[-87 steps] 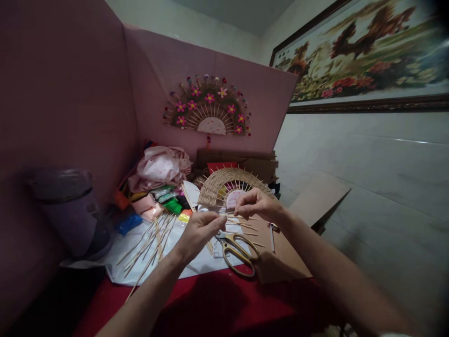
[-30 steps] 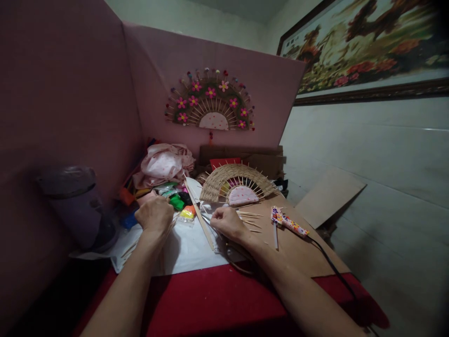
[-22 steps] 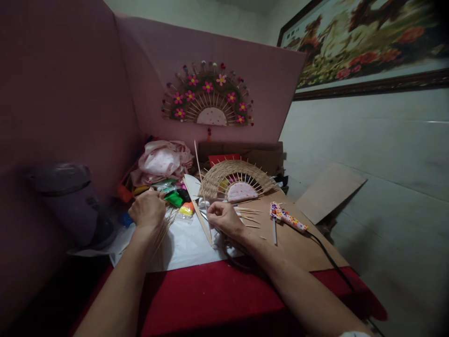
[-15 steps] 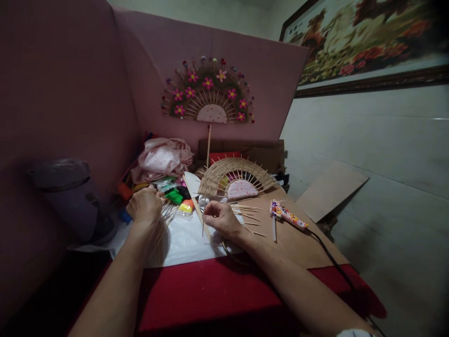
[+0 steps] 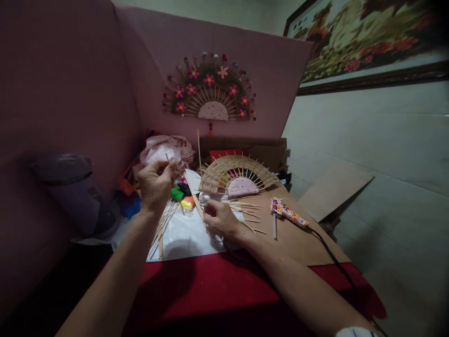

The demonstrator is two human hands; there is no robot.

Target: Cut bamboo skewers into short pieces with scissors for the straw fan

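Raised over the left pile of sticks, my left hand (image 5: pixel 157 183) is closed, with a thin bamboo stick (image 5: pixel 180 200) pinched between thumb and fingers. My right hand (image 5: pixel 220 217) is closed around another bamboo stick (image 5: pixel 199 152), which stands nearly upright. Just beyond it is a woven half-round fan (image 5: pixel 224 169) with stick ends poking out of its rim and a pink dotted centre. A bundle of bamboo sticks (image 5: pixel 162 229) lies on the white sheet (image 5: pixel 177 250) below my left hand. More loose sticks (image 5: pixel 249 206) fan out to the right of my right hand.
A flowered glue gun (image 5: pixel 289 215) rests on the brown board (image 5: pixel 298 250), its cord trailing off the right side. Colourful clay packets (image 5: pixel 187 202) and crumpled pink cloth (image 5: pixel 168 149) sit behind. A finished flowered fan (image 5: pixel 209 93) hangs on the pink panel. A grey canister (image 5: pixel 75 196) stands left.
My left hand has lifted off the left stick bundle and moved right, bringing up one stick. My right hand stays nearly in place, its stick still upright.
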